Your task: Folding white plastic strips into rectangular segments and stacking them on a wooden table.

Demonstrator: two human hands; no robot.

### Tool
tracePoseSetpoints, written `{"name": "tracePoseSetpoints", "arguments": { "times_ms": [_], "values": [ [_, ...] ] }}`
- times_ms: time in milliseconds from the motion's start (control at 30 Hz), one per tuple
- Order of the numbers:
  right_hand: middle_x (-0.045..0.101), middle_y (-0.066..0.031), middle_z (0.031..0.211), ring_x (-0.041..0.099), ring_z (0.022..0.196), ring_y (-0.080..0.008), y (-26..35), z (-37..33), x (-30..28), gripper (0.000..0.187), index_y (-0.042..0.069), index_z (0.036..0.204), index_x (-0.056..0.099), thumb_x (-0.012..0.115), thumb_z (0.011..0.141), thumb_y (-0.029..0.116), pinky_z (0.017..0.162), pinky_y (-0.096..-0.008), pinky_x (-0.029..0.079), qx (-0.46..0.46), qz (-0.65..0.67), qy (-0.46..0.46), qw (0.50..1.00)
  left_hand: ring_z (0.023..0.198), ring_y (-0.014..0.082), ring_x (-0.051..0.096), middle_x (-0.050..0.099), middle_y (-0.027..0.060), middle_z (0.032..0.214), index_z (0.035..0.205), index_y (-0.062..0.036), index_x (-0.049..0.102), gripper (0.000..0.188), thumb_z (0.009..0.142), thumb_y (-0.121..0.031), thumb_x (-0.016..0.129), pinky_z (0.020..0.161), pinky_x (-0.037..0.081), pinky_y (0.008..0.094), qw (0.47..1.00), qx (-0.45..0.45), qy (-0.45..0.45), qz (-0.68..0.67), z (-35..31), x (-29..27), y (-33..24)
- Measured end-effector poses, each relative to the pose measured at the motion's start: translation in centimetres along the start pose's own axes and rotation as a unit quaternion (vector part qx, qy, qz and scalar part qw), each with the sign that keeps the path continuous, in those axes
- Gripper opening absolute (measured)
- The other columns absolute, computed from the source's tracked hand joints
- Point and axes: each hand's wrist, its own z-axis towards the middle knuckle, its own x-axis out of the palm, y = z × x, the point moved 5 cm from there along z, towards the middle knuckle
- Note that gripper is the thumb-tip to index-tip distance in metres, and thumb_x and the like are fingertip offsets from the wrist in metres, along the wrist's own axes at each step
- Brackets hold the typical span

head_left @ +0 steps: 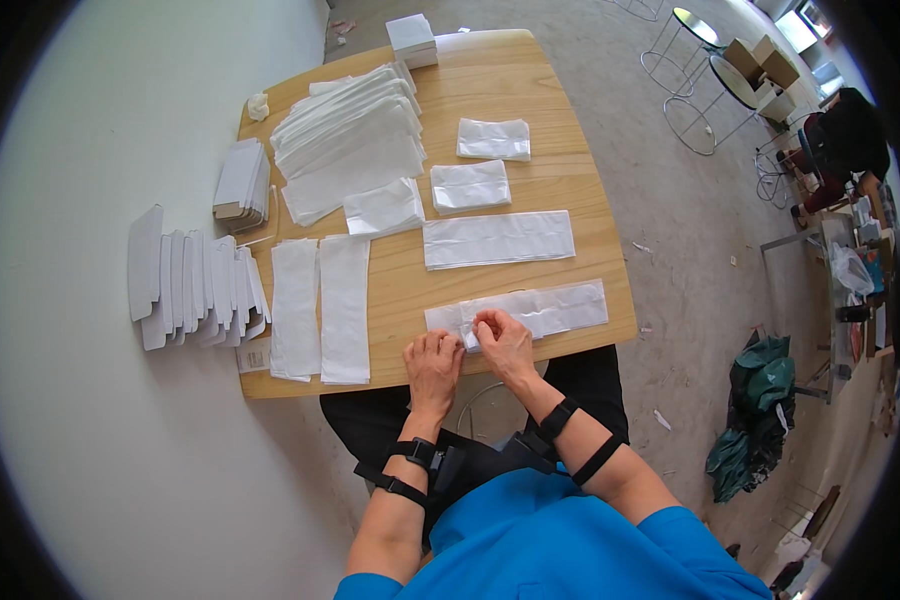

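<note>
At the near edge of the table, a long folded white paper strip [570, 306] lies crosswise under my hands. My right hand [505, 348] is closed, its fingertips pinching white paper near the strip's left part. Close beside it, my left hand [434, 372] has its fingers curled at the table's edge, the tips by the same paper. What they grip is hidden. Just beyond lies another long white strip [500, 240], with two shorter folded papers, one [470, 187] nearer and one [494, 140] farther. Two upright strips, the left one [295, 310] and the right one [345, 310], lie left of my hands.
A fanned pile of white paper [350, 140] covers the wooden table's [590, 200] far left. White boxes [412, 40] stand at the back corner. White folded cartons [195, 285] line the left side by the wall. Right: stools [735, 82], dark bags [760, 400], a seated person [845, 150].
</note>
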Motion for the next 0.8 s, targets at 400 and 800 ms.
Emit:
{"name": "tracePoseSetpoints", "arguments": {
  "times_ms": [400, 800],
  "values": [
    [0.068, -0.0149, 0.077, 0.069, 0.072, -0.0224, -0.2, 0.2, 0.1, 0.013, 0.0, 0.091, 0.064, 0.057, 0.083, 0.008, 0.068, -0.0323, 0.053, -0.011, 0.003, -0.026, 1.0, 0.09, 0.023, 0.052, 0.053, 0.0092, 0.096, 0.094, -0.0077, 0.053, 0.012, 0.087, -0.014, 0.06, 0.083, 0.04, 0.035, 0.981, -0.094, -0.071, -0.153, -0.2, 0.9, 2.3],
    [0.068, -0.0064, 0.077, 0.064, 0.072, -0.0115, 1.2, 0.1, -0.9, 0.023, -0.002, 0.091, 0.066, 0.057, 0.089, 0.019, 0.067, -0.0262, 0.052, 0.018, -0.044, 0.024, 0.999, 0.108, 0.0161, 0.051, 0.055, 0.0112, 0.12, 0.101, -0.0022, 0.049, 0.015, 0.098, -0.017, 0.049, 0.094, 0.04, 0.0285, 0.792, -0.249, -0.206, -0.518, -1.2, -0.2, 1.3]
  ]
}}
